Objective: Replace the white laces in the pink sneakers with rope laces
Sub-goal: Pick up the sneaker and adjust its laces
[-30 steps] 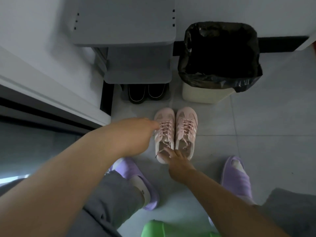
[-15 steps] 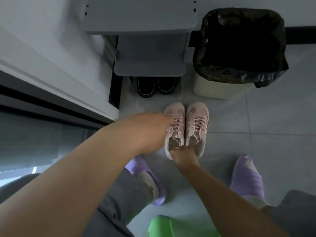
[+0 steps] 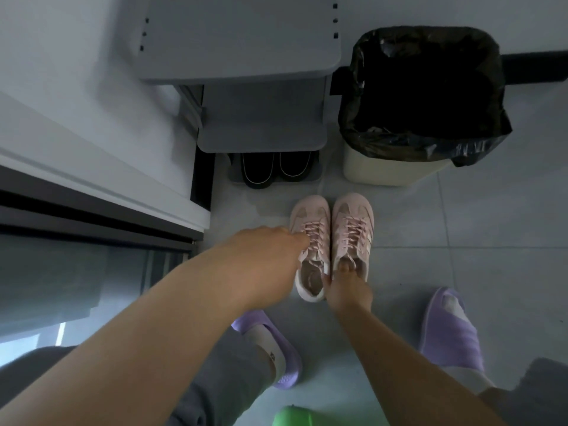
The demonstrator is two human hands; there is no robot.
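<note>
Pink, and you've got two: left sneaker [image 3: 309, 229] and right sneaker [image 3: 353, 224], side by side and touching on the grey tile floor [image 3: 476, 229], toes away from you, both laced. From the head camera, your right hand [image 3: 349, 289] hooks its fingers into the right sneaker's heel opening, thumb against its inner wall, so that's a grip. Your left hand [image 3: 270, 256] reaches the laces [image 3: 315, 238] of the left sneaker. Its fingers hide behind the knuckles, so I cannot tell if they pinch. Beyond them: one bin [image 3: 384, 170] with a black liner and two dark shoes [image 3: 273, 169] under one grey shelf unit [image 3: 261, 139]. You're wearing two purple slippers [image 3: 451, 333].
</note>
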